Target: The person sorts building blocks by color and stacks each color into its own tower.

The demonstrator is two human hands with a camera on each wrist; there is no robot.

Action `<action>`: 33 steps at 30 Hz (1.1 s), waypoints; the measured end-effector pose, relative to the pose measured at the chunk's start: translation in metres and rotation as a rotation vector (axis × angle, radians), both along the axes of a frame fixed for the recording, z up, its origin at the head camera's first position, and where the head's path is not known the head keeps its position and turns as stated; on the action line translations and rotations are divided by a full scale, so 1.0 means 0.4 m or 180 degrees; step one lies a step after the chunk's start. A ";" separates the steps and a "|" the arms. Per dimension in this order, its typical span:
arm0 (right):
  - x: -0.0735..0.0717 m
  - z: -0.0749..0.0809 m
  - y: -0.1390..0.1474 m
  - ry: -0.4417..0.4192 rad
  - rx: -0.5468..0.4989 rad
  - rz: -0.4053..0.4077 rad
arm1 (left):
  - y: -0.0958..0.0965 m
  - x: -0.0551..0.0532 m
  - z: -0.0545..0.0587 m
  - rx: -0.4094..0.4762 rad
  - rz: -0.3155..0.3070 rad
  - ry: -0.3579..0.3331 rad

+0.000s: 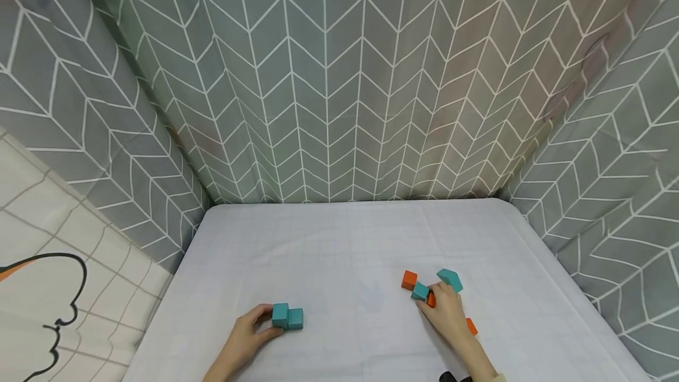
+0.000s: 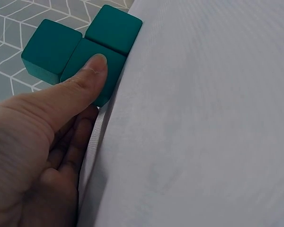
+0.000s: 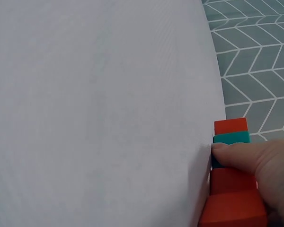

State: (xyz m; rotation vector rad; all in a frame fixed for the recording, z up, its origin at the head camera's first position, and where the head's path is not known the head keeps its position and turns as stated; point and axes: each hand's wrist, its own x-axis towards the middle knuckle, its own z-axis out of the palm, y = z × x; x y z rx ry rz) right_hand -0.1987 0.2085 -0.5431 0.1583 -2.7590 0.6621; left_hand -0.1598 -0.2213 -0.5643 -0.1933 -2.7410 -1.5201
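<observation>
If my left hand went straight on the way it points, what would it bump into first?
Beyond the smooth teal cube the left hand grips, probably the matching teal cube on its far side. They look side by side, though a small gap is hard to rule out.

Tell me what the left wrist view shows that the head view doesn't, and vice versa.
Only the left wrist view clearly shows a third teal cube, under the left thumb; I can't make it out from the head.

Only the head view shows the right hand, the orange blocks by it and the checked white cloth at far left.

Both share the left hand, the other two teal cubes, the white tabletop and grey chevron curtain.
</observation>
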 end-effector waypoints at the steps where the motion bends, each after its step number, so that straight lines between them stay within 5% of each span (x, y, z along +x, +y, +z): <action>1: 0.001 0.000 0.000 0.0011 -0.0016 -0.0007 | 0.000 0.000 0.000 -0.0003 -0.0014 0.0008; 33: -0.004 -0.008 0.004 0.0004 -0.0103 -0.0036 | 0.003 0.002 0.003 0.0013 0.0026 -0.0018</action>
